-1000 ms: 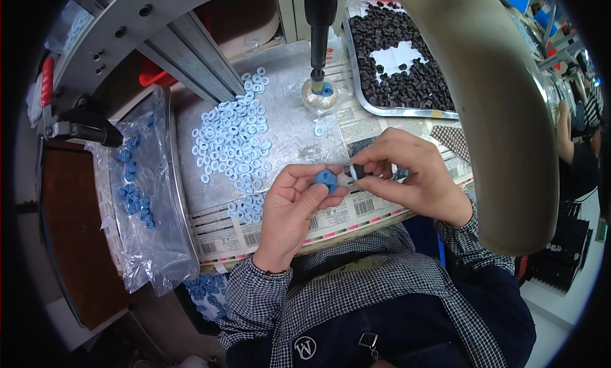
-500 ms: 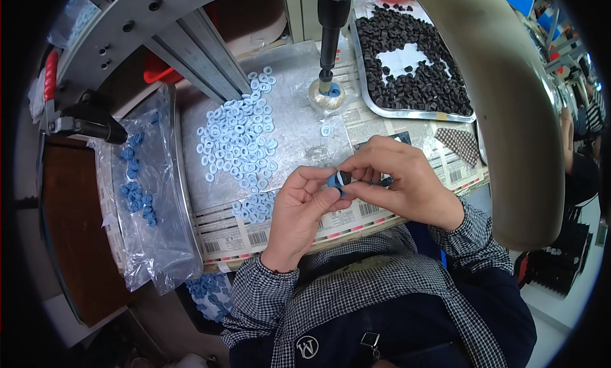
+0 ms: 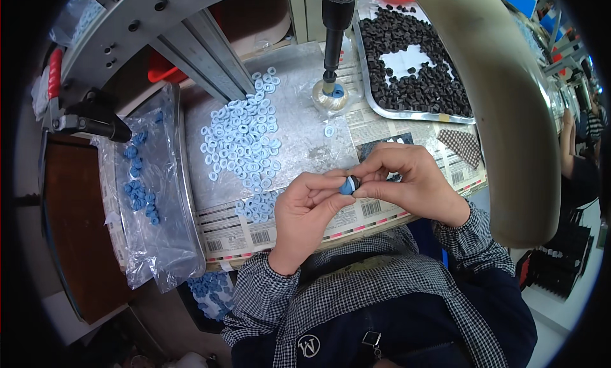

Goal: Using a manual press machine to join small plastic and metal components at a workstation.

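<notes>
Between my two hands, just beyond the bench's front edge, is a small rounded part, blue on the left and black on the right, with a pale ring between. My left hand pinches its blue side between thumb and fingers. On the black side, the thumb and forefinger of my right hand close in, partly covering it. Left of my hands lies a spread of light blue rings. A lone ring lies farther off, near a round plastic-wrapped fixture with a blue piece on it.
A dark press rod stands over the fixture. Black pieces fill a metal tray at the far right. A big curved beige arm overhangs the right side. At left, a plastic-lined tray holds blue pieces beside a red-handled clamp.
The blue and black part has shifted slightly right and been turned in my fingers. My left fingers now reach farther along it, and less of the black end shows.
</notes>
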Motion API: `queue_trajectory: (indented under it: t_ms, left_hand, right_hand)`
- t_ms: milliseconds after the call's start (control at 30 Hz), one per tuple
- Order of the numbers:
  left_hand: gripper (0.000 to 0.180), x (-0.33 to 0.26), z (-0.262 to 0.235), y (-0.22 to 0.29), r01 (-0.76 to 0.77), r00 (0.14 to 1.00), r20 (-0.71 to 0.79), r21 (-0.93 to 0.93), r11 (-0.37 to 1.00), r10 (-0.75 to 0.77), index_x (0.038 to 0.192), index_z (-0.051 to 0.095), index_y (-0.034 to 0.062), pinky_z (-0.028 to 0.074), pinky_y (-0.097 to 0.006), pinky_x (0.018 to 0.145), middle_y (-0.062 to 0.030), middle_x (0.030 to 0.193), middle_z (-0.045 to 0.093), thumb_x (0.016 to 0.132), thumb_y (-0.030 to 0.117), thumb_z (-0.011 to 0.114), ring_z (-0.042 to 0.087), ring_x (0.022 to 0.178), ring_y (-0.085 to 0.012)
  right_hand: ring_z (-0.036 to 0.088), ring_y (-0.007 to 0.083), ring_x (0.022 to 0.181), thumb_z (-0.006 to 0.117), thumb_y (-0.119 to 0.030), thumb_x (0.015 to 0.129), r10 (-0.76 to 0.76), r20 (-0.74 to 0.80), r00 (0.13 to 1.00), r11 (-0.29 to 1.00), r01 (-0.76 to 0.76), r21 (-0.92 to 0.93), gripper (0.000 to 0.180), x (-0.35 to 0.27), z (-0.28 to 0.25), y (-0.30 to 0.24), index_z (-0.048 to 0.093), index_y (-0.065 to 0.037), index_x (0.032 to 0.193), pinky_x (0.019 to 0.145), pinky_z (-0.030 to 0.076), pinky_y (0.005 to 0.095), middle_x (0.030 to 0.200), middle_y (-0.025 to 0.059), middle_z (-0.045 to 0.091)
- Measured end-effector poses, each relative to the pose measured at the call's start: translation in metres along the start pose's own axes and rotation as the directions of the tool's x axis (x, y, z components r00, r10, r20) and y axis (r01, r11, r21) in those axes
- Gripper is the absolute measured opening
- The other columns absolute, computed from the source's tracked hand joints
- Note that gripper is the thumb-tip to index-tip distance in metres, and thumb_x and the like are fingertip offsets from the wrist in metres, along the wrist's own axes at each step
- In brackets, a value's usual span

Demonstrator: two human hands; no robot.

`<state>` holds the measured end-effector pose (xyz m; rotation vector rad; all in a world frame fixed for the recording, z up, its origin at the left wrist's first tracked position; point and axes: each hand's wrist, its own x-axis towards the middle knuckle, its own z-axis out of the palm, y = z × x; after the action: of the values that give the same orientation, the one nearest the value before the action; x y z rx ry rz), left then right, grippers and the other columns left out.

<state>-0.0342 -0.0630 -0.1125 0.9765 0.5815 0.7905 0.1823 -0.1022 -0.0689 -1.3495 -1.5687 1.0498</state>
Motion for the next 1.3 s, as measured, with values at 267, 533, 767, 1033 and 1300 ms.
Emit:
queue_trajectory:
  t_ms: [267,533,767,1033,1300]
  left_hand:
    - [0.041,0.010,0.006,0.007,-0.043,0.996,0.088,0.167,0.985,0.028,0.131,0.055,-0.0027,0.057,-0.029,0.094,-0.0146,0.118,0.067,0.091,-0.009,0.064,0.068,0.105,-0.0187]
    - [0.040,0.041,0.006,0.105,-0.310,0.926,-0.073,0.411,0.858,0.370,0.128,0.063,0.0027,0.059,-0.031,0.088,-0.0103,0.105,0.070,0.088,-0.004,0.067,0.071,0.096,-0.0210]
    - [0.026,0.081,0.099,0.175,-0.833,0.186,0.779,0.448,-0.324,0.599,0.109,0.071,0.0056,0.057,-0.032,0.081,-0.0086,0.102,0.071,0.084,0.012,0.069,0.070,0.100,-0.0256]
    - [0.027,0.165,0.139,0.296,-0.947,0.286,0.506,0.281,0.158,0.814,0.117,0.067,-0.0012,0.057,-0.025,0.082,-0.0083,0.101,0.072,0.090,-0.004,0.067,0.068,0.090,-0.0131]
    - [0.037,0.089,0.074,0.227,-0.708,0.636,0.141,0.497,0.501,0.758,0.132,0.057,-0.0020,0.048,-0.026,0.093,-0.0088,0.120,0.065,0.099,0.013,0.061,0.061,0.107,-0.0148]
  right_hand:
    - [0.065,0.0138,0.078,0.078,-0.003,0.080,0.011,0.032,0.999,1.000,-0.010,-0.030,0.029,0.005,-0.009,-0.024,0.072,0.001,0.108,0.070,0.053,0.0268,0.089,0.0088,0.069]
    - [0.060,0.0048,0.081,0.069,-0.004,0.092,0.069,-0.424,0.903,0.994,-0.028,0.103,0.025,0.015,-0.092,-0.020,0.069,0.002,0.116,0.073,0.049,0.0197,0.090,0.0014,0.068]
    - [0.070,0.0239,0.091,0.074,-0.017,0.085,-0.111,-0.220,0.969,0.991,0.090,-0.104,0.032,0.086,-0.079,-0.017,0.070,0.000,0.111,0.081,0.054,0.0345,0.100,0.0151,0.073]
    - [0.065,0.0380,0.095,0.076,-0.022,0.082,-0.225,0.098,0.969,0.759,0.237,-0.606,0.030,0.125,-0.027,0.010,0.067,-0.001,0.102,0.084,0.051,0.0436,0.104,0.0196,0.064]
    - [0.063,0.0322,0.100,0.072,-0.015,0.085,-0.336,-0.395,0.855,0.731,-0.028,-0.682,0.026,0.032,-0.145,0.042,0.066,-0.005,0.108,0.085,0.051,0.0400,0.103,0.0144,0.065]
